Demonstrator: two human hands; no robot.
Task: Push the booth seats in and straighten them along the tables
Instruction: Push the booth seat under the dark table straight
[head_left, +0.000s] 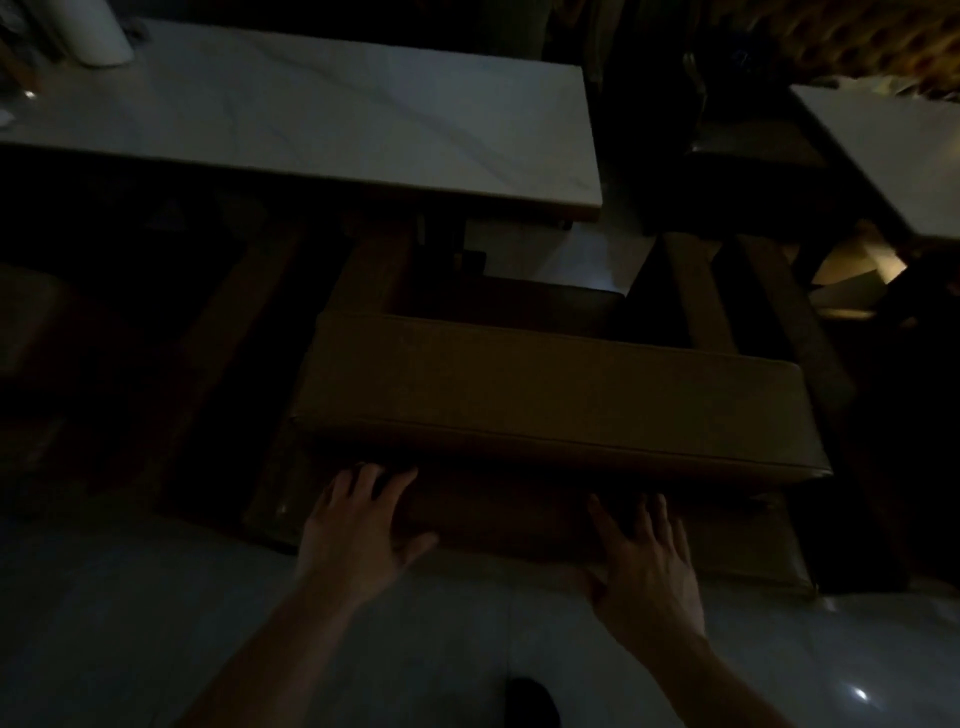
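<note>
Lighting is very poor; I report only what I can make out. A brown padded booth seat (561, 395) stands in the middle of the view, its long padded back nearest me and running slightly askew to the near edge of the white marble-patterned desk (322, 119) beyond it. The seat's far end reaches under that desk's near edge. My left hand (358, 535) is open, fingers spread, laid flat against the dark rear panel below the padded top, towards its left end. My right hand (644, 561) is likewise open and spread, flat on the same panel further right. Neither hand grips anything. A second white desk (893, 150) shows at the upper right, well apart from the first, with another dark seat (748, 171) between the two. A white cylindrical object (98, 31) stands on the far left of the first desk; I cannot tell what it is. The pale tiled floor (156, 623) is glossy.
</note>
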